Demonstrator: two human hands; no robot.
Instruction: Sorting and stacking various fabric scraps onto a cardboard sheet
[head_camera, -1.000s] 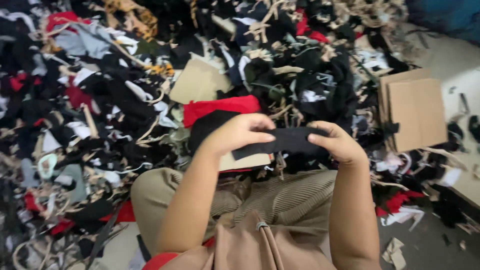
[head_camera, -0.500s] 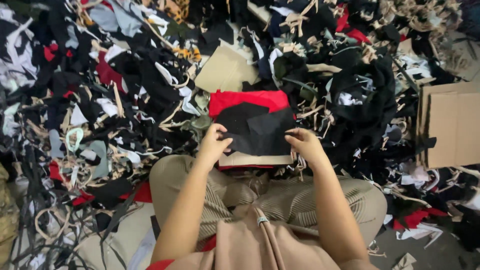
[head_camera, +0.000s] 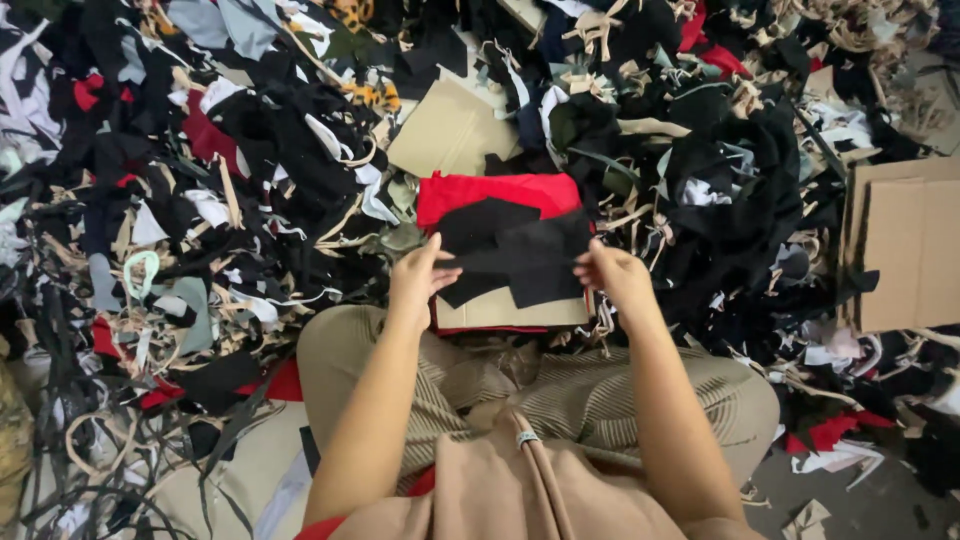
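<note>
Black cloth lay spread flat on a small stack in front of the person's knees. The left hand pinched the cloth's left edge, with the thumb on top. The right hand pinched its right edge the same way. Both hands were closed on the cloth, one at each side.

Under the black cloth was a red cloth, and its top part stuck out behind. A tan card lay under them too, and its front edge showed just below the hands. The stack sat near the person's lap, between the two arms.

The person sat on the floor in tan striped trousers, with the knees spread wide.

All around was a big heap of scraps. It had black, red, white, grey and beige bits, and many thin strips all tangled up. A flat brown piece of cardboard lay on the heap, just behind the red cloth. A bigger cardboard box sat at the right side, well apart from the hands. More red bits lay on the floor near the right knee.
</note>
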